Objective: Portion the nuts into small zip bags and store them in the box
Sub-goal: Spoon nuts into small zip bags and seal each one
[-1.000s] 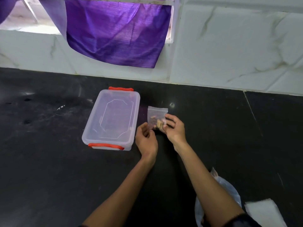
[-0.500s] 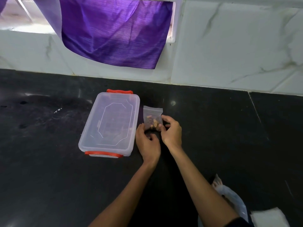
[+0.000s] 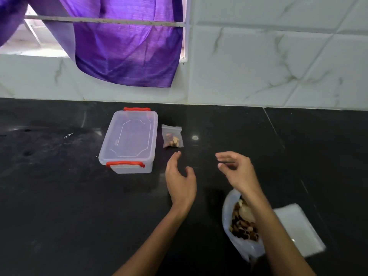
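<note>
Hands, left hand [image 3: 180, 181] and right hand [image 3: 237, 170], have released zip bag [image 3: 172, 136], now empty, fingers relaxed.

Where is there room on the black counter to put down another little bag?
Bare counter lies left of the box and right of the filled bag. It is crowded near the right, by the nut bag and empty bags.

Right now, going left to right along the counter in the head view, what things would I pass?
Box → small bag of nuts → left hand → right hand → stack of empty bags.
</note>
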Demonstrator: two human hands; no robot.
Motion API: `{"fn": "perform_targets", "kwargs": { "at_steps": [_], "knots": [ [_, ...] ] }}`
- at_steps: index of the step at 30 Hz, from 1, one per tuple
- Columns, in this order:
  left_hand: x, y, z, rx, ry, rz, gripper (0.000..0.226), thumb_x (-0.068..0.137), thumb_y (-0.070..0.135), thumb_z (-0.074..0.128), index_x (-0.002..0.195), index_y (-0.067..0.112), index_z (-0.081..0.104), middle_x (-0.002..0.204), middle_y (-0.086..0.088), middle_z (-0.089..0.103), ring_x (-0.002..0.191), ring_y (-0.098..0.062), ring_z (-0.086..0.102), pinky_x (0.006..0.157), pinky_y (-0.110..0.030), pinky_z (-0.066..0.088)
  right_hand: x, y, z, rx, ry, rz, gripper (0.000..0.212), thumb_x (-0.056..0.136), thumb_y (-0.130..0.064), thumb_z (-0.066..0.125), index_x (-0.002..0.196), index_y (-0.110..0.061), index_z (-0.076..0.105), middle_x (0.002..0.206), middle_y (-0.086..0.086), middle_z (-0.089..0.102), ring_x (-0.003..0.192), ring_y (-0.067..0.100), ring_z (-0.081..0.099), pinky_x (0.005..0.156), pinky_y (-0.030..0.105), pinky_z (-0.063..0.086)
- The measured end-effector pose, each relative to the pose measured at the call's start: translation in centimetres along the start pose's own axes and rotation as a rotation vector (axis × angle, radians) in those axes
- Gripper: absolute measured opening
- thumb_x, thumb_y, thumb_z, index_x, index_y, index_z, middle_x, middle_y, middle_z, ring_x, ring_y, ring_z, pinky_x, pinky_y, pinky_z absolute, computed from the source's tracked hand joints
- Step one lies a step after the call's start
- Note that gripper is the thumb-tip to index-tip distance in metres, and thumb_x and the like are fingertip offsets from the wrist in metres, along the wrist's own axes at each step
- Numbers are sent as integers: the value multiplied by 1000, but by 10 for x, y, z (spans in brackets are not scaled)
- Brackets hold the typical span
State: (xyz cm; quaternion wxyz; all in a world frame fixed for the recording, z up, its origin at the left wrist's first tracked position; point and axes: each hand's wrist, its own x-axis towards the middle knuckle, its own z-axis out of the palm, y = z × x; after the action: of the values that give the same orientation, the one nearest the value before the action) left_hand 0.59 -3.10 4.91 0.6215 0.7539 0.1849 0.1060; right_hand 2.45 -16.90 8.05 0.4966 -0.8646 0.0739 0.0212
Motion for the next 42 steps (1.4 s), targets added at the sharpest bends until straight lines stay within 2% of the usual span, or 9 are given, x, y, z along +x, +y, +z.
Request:
{"fn": "perform_targets", "kwargs": {
  "at_steps": [3,9,14,23,29,33,37,40,42],
  "knots": [
    [-18,5,-8,11,-11,91,50,89,1,55,135,21,47,140,6,46,131,-7,39,111,-30,34,-25,14,-48,-42,-17,93,27,87,-2,60,94,-27,66,92,-16,62,87,-5,56,72,14,43],
    [-37,10,-21,54,-50,203,49,89,0,55,133,20,49,142,2,46,133,-10,39,111,-31,32,-64,86,-118,-201,73,452,27,88,-11,62,114,-16,62,116,5,61,109,19,54,95,42,45],
    [-47,13,-26,81,-72,209,50,88,-1,56,134,17,49,141,0,47,131,-11,40,111,-32,33,-82,128,-116,-339,145,575,56,83,-33,69,131,-9,49,130,14,54,116,29,53,85,34,41],
    [-58,17,-30,94,-89,219,50,88,-3,56,133,17,49,139,1,49,129,-10,41,110,-33,35,-84,142,-105,-281,297,551,56,70,-28,81,114,-10,52,111,8,57,104,26,56,79,34,45],
    [-61,14,-29,129,-72,220,50,87,-1,57,133,18,50,135,2,50,129,-13,41,105,-26,32,-86,140,-110,-164,342,500,26,82,-22,72,99,-12,55,91,2,58,95,22,57,76,32,41],
    [-62,14,-30,144,-58,239,48,87,-1,58,132,16,51,134,-1,51,129,-16,42,104,-26,33,-89,134,-116,-142,359,480,22,88,-21,63,107,-10,61,106,7,64,92,15,54,78,31,40],
    [-63,14,-33,125,-60,210,49,87,0,58,132,18,51,135,1,50,129,-13,40,102,-24,31,-97,93,-130,-23,389,408,25,93,-22,56,116,-14,60,115,5,61,103,18,56,88,38,47],
    [-60,16,-36,95,-65,201,48,88,2,58,131,19,51,130,9,48,128,-10,40,102,-24,31,-102,42,-135,114,420,234,21,93,-20,55,114,-18,60,105,-5,59,92,9,55,70,25,45],
    [-62,19,-37,56,-75,196,45,89,6,58,131,21,51,125,14,47,125,-8,41,102,-25,33,-100,12,-125,231,361,150,20,92,-18,57,111,-20,60,103,-8,61,89,5,58,68,24,47]
  ]
}}
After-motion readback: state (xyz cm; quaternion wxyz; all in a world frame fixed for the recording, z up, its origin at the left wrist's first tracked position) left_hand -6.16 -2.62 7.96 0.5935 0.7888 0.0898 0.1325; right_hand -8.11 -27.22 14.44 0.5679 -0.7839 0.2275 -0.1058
